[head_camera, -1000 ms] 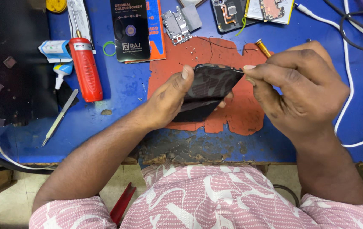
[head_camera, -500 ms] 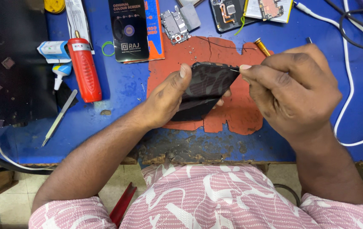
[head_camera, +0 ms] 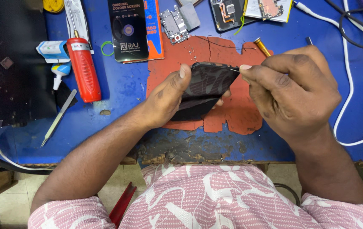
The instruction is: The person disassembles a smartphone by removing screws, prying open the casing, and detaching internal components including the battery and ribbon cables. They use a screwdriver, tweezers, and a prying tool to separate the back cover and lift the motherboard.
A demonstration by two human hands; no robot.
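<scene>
My left hand (head_camera: pixel 164 99) grips a black phone (head_camera: pixel 204 87) by its left side, thumb on the upper edge, holding it tilted above a torn red mat (head_camera: pixel 232 114). My right hand (head_camera: pixel 293 91) is bunched at the phone's upper right corner, with thumb and fingertips pinched against the edge. Whether a thin tool sits in that pinch is hidden by the fingers. A small screwdriver with a yellow tip (head_camera: pixel 262 46) lies on the mat just behind my right hand.
On the blue bench (head_camera: pixel 118 93) lie a red cylindrical tool (head_camera: pixel 84 70), a glue tube (head_camera: pixel 58 72), metal tweezers (head_camera: pixel 58 118), a black screen box (head_camera: pixel 128 27), opened phone parts (head_camera: pixel 228 12) and white cable (head_camera: pixel 349 85). A black pad (head_camera: pixel 12 63) covers the left.
Both hands and the phone have stayed almost in place. My right fingertips have shifted slightly along the phone's upper right edge.
</scene>
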